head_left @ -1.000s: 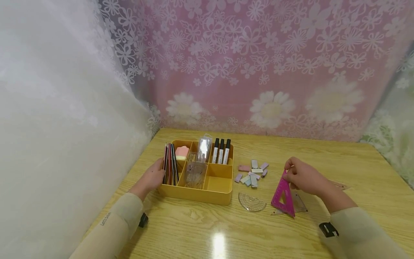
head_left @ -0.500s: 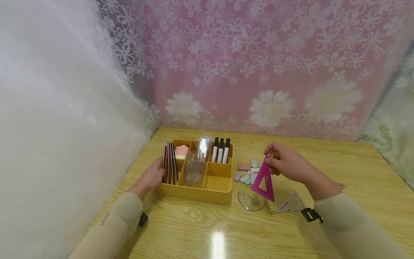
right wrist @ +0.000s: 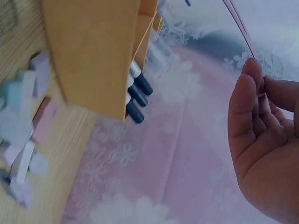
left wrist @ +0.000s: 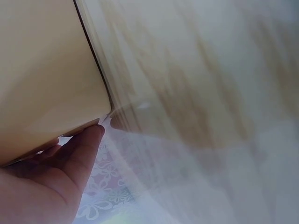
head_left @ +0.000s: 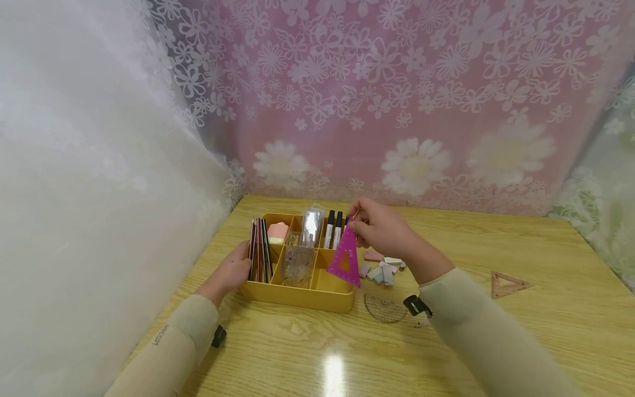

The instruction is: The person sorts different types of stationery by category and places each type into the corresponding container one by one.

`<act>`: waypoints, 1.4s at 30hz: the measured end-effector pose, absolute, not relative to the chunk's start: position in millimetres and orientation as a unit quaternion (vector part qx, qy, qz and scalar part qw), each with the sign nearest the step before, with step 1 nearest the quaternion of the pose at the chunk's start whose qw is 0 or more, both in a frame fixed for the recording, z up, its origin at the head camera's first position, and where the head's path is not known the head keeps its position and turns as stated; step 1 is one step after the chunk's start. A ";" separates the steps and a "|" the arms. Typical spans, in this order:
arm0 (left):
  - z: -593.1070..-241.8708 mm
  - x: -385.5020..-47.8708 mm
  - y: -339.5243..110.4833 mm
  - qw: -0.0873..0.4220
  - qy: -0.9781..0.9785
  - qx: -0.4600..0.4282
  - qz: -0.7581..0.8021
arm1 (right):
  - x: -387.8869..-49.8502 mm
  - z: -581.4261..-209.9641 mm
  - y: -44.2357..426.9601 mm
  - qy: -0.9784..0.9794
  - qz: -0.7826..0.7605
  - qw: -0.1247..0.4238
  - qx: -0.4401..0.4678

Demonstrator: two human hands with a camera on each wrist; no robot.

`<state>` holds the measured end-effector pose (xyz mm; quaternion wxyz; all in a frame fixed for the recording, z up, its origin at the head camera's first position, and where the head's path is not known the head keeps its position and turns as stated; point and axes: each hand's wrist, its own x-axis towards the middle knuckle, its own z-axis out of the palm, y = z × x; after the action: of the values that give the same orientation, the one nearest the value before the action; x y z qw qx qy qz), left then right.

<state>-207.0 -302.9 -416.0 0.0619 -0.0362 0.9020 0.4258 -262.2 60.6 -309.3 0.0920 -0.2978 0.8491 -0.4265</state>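
Note:
In the head view, my right hand [head_left: 379, 229] pinches a pink set square [head_left: 347, 259] by its upper corner, between thumb and fingertips. The set square hangs in front of the front-right compartment of the yellow desk organizer [head_left: 297, 298]. In the right wrist view, it shows nearly edge-on [right wrist: 240, 25] above the fingertips. My left hand [head_left: 233, 273] rests against the organizer's left side with fingers extended; the left wrist view shows the fingers [left wrist: 81, 154] along that wall. The organizer holds pencils [head_left: 259, 251], markers [head_left: 333, 230], a clear case [head_left: 312, 226] and clear plastic pieces [head_left: 297, 264].
Right of the organizer lies a loose heap of small pastel erasers [head_left: 382, 273]. A clear protractor [head_left: 384, 309] lies nearer. Another triangular set square [head_left: 506, 285] lies farther right on the wooden table [head_left: 278, 353]. One more is mostly hidden under my right forearm.
My right hand has lifted the pink set square and carried it left, past the erasers, to the organizer's right part. The left hand has stayed at the organizer's side.

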 end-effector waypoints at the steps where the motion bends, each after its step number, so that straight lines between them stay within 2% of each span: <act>1: -415.9 -207.0 -302.8 0.064 0.902 -0.037 0.426 | -262.6 -307.9 55.1 0.850 -0.425 0.091 -0.299; 8: -416.4 -207.6 -301.2 0.062 0.905 -0.040 0.420 | -266.5 -307.7 15.7 0.837 -0.444 0.115 -0.297; 19: -417.5 -207.1 -301.5 0.048 0.908 -0.024 0.416 | -259.8 -317.0 -41.1 0.858 -0.394 0.123 -0.306; 32: -417.0 -209.2 -302.2 0.051 0.908 -0.029 0.416 | -256.6 -324.7 -59.3 0.868 -0.364 0.094 -0.323; 42: -419.3 -208.3 -302.1 0.050 0.907 -0.030 0.417 | -251.2 -338.8 -64.1 0.872 -0.336 0.130 -0.332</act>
<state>-208.3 -302.1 -419.3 0.0501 -0.0297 0.9069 0.4173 -251.2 -64.1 -338.8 0.1304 -0.3321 0.8717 -0.3360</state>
